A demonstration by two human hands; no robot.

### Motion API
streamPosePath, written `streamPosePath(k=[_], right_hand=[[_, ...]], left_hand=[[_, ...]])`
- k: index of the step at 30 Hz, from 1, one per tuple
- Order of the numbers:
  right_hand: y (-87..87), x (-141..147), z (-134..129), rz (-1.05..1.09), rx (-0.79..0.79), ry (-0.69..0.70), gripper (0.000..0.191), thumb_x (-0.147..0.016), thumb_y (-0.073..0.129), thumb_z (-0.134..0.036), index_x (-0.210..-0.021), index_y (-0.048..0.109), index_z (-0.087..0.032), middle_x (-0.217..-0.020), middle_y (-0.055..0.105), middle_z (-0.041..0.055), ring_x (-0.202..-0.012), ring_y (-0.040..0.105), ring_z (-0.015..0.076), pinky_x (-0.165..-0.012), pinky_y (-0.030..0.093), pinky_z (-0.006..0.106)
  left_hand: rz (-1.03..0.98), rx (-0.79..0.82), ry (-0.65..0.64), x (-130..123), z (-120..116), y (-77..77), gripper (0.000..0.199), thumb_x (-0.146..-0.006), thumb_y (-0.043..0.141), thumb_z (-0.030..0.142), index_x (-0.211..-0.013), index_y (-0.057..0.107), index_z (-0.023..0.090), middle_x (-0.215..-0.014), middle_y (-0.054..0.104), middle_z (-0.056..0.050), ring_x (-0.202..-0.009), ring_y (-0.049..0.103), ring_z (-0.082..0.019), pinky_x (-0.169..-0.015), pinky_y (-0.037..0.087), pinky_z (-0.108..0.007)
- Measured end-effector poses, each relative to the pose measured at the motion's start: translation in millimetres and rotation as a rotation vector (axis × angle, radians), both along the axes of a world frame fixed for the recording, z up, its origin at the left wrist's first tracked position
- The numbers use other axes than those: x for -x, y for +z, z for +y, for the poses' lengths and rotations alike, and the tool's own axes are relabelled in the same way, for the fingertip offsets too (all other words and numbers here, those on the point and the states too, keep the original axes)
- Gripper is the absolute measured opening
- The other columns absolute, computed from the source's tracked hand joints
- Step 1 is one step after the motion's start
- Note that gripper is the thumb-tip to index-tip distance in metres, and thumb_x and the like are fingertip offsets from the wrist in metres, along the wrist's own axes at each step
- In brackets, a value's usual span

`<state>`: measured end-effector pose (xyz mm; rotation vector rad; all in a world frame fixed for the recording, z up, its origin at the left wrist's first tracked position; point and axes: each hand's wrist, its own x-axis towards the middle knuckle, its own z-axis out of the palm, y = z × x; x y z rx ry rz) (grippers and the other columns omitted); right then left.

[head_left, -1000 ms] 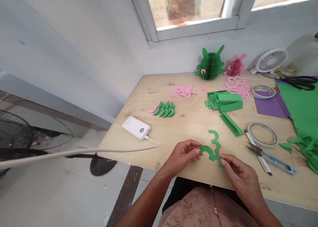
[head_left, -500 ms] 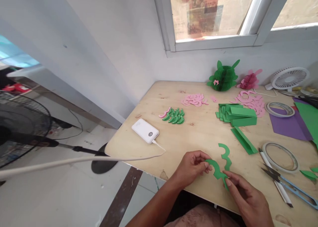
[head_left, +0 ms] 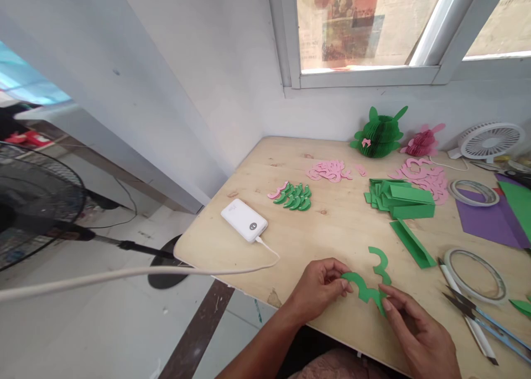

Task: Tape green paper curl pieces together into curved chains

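Between my two hands is a wavy green paper cutout [head_left: 362, 287], held just above the table's near edge. My left hand [head_left: 321, 287] pinches its left end between thumb and fingertips. At the other end, the thumb and fingers of my right hand [head_left: 417, 323] close on the paper. A second wavy green cutout [head_left: 380, 263] lies on the table just beyond, its lower end close to my right fingertips. Farther right, a folded green paper strip [head_left: 412, 243] rests near a stack of folded green paper [head_left: 400, 197].
Scissors [head_left: 477, 315], a white pen [head_left: 477, 335] and a tape roll [head_left: 450, 276] lie at right. A white power bank [head_left: 244, 219] with a cable sits at left. Green curled pieces [head_left: 296, 196], pink cutouts [head_left: 329, 170] and a green paper figure [head_left: 378, 135] are farther back.
The camera view has shifted slightly, so the scene sits a little lower and to the right. Both hands keep their hold on the green cutout, which looks slightly more spread out.
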<state>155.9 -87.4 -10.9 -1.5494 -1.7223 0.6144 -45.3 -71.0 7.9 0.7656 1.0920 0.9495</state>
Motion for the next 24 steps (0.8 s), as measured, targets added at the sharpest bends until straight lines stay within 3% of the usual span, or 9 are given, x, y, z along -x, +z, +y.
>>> streamPosePath(k=[17, 24], right_hand=[[-5.9, -0.7, 6.2, -0.033, 0.028, 0.005, 0.038, -0.082, 0.055, -0.052, -0.099, 0.072, -0.023, -0.092, 0.075, 0.0012, -0.081, 0.072, 0.0197, -0.069, 0.059, 0.023], [-3.6, -2.6, 2.9, -0.070, -0.003, -0.014, 0.037, -0.087, 0.048, -0.049, -0.102, 0.069, -0.022, -0.101, 0.073, 0.0026, -0.092, 0.070, 0.0213, -0.075, 0.058, 0.027]], left_hand=[[0.069, -0.032, 0.000, 0.3, -0.2, 8.8, 0.021, -0.071, 0.066, 0.034, -0.078, 0.065, 0.015, -0.069, 0.067, -0.003, -0.064, 0.059, -0.014, -0.068, 0.044, -0.026], [0.070, -0.024, 0.103, 0.1, 0.5, 8.6, 0.021, -0.070, 0.067, 0.034, -0.079, 0.063, 0.016, -0.065, 0.067, -0.003, -0.061, 0.059, -0.014, -0.063, 0.043, -0.025]])
